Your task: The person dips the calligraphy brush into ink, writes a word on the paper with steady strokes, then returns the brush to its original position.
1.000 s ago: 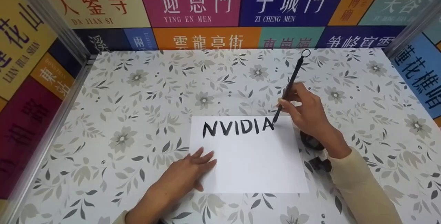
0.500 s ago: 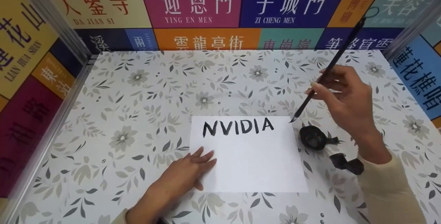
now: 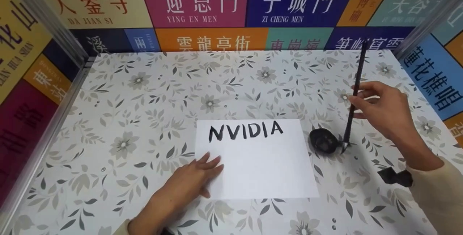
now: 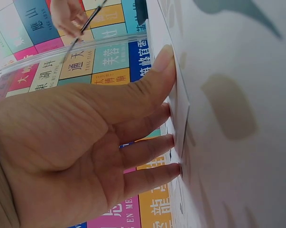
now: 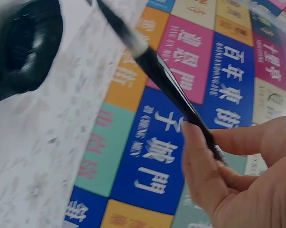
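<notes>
My right hand [image 3: 385,110] pinches a black calligraphy brush [image 3: 349,123] by its handle, nearly upright. The brush's dark tip points down just right of a round black ink dish [image 3: 323,141]; whether it touches anything I cannot tell. In the right wrist view the brush [image 5: 169,80] shows a pale band above its dark, pointed bristles. My left hand [image 3: 191,179] rests its spread fingers on the left edge of a white sheet of paper [image 3: 267,170], where "NVIDIA" is brushed in black along the top. Close up, the left hand's fingertips [image 4: 167,59] press at the paper's edge.
A black bow-shaped object [image 3: 394,176] lies beside my right sleeve. The table's floral cover [image 3: 173,94] surrounds the paper. Colourful panels with printed characters [image 3: 195,3] stand along the back and both sides.
My right hand has lifted the brush off the last letter and carried it right, beyond the paper, to beside the ink dish. My left hand stays on the paper.
</notes>
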### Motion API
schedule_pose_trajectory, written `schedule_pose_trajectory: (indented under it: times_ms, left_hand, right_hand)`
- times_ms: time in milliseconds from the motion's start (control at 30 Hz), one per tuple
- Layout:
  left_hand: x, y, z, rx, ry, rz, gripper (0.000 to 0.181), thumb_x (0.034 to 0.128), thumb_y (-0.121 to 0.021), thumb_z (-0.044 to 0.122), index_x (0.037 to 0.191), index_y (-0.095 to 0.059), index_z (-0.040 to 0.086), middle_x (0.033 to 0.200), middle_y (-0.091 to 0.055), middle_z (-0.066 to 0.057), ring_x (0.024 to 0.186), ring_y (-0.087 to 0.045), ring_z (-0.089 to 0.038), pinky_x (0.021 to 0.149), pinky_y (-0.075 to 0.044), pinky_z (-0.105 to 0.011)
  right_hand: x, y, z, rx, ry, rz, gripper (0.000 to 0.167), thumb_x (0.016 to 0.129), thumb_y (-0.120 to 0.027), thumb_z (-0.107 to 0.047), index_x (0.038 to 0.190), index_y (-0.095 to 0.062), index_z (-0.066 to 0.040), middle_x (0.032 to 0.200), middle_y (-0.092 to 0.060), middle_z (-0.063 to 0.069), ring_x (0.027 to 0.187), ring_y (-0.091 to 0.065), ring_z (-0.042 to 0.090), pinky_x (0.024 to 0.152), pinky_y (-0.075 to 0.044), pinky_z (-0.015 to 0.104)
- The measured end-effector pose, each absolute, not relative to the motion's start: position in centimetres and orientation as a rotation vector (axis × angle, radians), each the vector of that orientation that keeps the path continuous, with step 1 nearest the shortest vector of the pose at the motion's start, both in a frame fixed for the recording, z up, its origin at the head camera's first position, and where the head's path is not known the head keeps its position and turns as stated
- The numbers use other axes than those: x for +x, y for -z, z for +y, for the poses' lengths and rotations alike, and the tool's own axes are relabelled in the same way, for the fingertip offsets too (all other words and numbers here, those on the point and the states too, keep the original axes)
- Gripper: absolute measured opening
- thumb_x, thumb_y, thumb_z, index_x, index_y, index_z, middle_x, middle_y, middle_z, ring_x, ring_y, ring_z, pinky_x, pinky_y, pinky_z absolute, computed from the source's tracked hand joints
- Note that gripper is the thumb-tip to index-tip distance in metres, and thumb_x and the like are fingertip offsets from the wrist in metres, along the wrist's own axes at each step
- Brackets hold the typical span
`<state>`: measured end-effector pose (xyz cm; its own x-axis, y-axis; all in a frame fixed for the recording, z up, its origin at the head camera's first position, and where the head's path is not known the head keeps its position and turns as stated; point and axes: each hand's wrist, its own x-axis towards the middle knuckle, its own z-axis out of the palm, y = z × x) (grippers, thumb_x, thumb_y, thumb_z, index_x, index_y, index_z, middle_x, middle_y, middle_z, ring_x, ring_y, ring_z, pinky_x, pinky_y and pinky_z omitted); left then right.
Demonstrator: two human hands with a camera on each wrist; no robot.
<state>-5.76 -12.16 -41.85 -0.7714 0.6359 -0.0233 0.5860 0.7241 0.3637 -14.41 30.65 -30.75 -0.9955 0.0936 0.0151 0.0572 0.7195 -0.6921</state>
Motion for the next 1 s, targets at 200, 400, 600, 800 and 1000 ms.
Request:
schedule_pose_trajectory:
  times_ms: [200,400,600,800,1000]
  left_hand:
    - [-5.6,41.9,-12.1,0.969,-0.524,2.782,0.074,0.0636,-0.077,0.027,0.133,-0.058,0.010,0.141,-0.048,-0.006,0.132,-0.041,-0.031,0.089,-0.048,-0.047]
    - [-5.4,42.0,-11.9,0.942,-0.545,2.768,0.072,0.0659,-0.078,0.020,0.133,-0.057,0.009,0.142,-0.047,-0.006,0.134,-0.038,-0.030,0.096,-0.044,-0.047]
    - [-5.4,42.0,-11.9,0.936,-0.558,2.755,0.071,0.0669,-0.079,0.019,0.133,-0.057,0.009,0.143,-0.046,-0.006,0.134,-0.037,-0.031,0.098,-0.042,-0.047]
    - [-5.6,42.0,-12.1,0.979,-0.526,2.772,0.072,0.0665,-0.078,0.022,0.133,-0.057,0.010,0.142,-0.047,-0.007,0.134,-0.038,-0.031,0.094,-0.045,-0.047]
    - [-5.7,42.1,-12.3,1.011,-0.518,2.777,0.073,0.0647,-0.077,0.027,0.133,-0.058,0.010,0.141,-0.048,-0.009,0.132,-0.040,-0.032,0.095,-0.044,-0.047]
  right_hand:
    - [-14.9,32.4,32.6,-0.149,-1.097,-3.050,0.059,0.091,-0.065,-0.028,0.135,-0.044,0.004,0.111,-0.059,0.026,0.073,-0.071,0.018,0.062,-0.055,0.024]
    - [-15.5,34.7,33.1,-0.134,-1.155,-3.192,0.055,0.089,-0.066,-0.017,0.132,-0.044,0.009,0.111,-0.060,0.031,0.074,-0.071,0.021,0.065,-0.057,0.031]
    - [-15.9,36.4,32.8,-0.037,-0.987,-3.259,0.049,0.086,-0.068,-0.014,0.122,-0.053,0.015,0.096,-0.068,0.026,0.066,-0.070,0.024,0.058,-0.053,0.030]
    - [-16.4,37.3,32.8,0.017,-0.861,-3.275,0.045,0.083,-0.070,-0.016,0.116,-0.059,0.013,0.084,-0.071,0.019,0.064,-0.069,0.023,0.059,-0.049,0.031]
    - [-16.8,38.4,32.9,0.093,-0.705,-3.240,0.041,0.078,-0.072,-0.017,0.108,-0.066,0.010,0.073,-0.071,0.013,0.076,-0.067,0.033,0.065,-0.046,0.037]
